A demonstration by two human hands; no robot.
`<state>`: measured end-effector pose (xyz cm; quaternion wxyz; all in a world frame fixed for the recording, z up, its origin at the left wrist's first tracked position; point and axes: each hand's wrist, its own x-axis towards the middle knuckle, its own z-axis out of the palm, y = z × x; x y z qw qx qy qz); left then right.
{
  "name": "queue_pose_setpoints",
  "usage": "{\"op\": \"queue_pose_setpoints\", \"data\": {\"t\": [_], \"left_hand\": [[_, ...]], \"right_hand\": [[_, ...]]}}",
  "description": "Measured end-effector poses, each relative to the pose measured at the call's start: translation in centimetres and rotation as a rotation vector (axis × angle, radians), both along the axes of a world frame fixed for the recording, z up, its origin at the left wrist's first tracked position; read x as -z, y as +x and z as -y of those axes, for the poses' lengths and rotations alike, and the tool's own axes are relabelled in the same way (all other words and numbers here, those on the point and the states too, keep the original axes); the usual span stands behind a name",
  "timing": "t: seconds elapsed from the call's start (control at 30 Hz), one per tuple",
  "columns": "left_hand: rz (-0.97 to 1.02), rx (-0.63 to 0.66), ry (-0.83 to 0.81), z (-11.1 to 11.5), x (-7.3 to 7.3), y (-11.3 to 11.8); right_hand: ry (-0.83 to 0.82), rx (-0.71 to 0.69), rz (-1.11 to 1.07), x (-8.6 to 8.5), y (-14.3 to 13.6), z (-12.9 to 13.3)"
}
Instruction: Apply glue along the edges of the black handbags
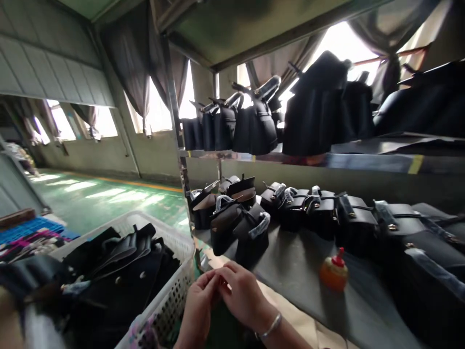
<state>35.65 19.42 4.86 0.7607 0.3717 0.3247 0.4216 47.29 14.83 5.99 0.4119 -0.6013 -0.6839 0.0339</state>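
My left hand and my right hand meet fingertip to fingertip at the bottom middle of the head view. Both are closed in a pinch; whatever they hold, if anything, is too small or hidden to make out. A bracelet circles my right wrist. To the left, close to my left hand, stands a white plastic basket filled with black bag pieces. Just beyond my hands, black handbags with plastic-wrapped handles sit on the lower shelf.
An orange bottle with a red cap stands on the lower shelf, right of my hands. More black bags line the upper shelf. A metal post rises at the shelf's left end. Blue crates lie far left on the green floor.
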Motion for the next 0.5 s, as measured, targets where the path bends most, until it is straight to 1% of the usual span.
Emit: {"op": "queue_pose_setpoints", "data": {"t": [0.07, 0.1, 0.17, 0.27, 0.33, 0.4, 0.5], "left_hand": [[-0.024, 0.014, 0.009, 0.4, -0.5, -2.0], [-0.039, -0.008, -0.003, 0.4, -0.7, -3.2], [-0.090, -0.114, -0.052, 0.2, -1.4, -6.0], [-0.236, -0.337, -0.119, -0.2, -2.9, -11.1], [-0.285, -0.425, -0.156, -0.5, -3.9, -14.8], [-0.268, -0.508, -0.170, -1.0, -4.5, -18.5], [-0.253, -0.637, -0.193, -1.0, -4.8, -23.4]], "right_hand": [[-0.017, -0.059, -0.015, 0.0, -1.3, 0.5], [-0.006, -0.098, -0.027, 0.2, -2.0, 0.7], [0.037, -0.188, -0.047, 0.7, -3.3, 1.0], [0.054, -0.297, -0.062, 2.1, -4.7, 1.5], [0.000, -0.330, -0.039, 3.7, -4.9, 1.9], [-0.091, -0.339, 0.004, 5.9, -4.5, 2.7], [-0.201, -0.325, 0.036, 9.5, -3.4, 5.2]]}}
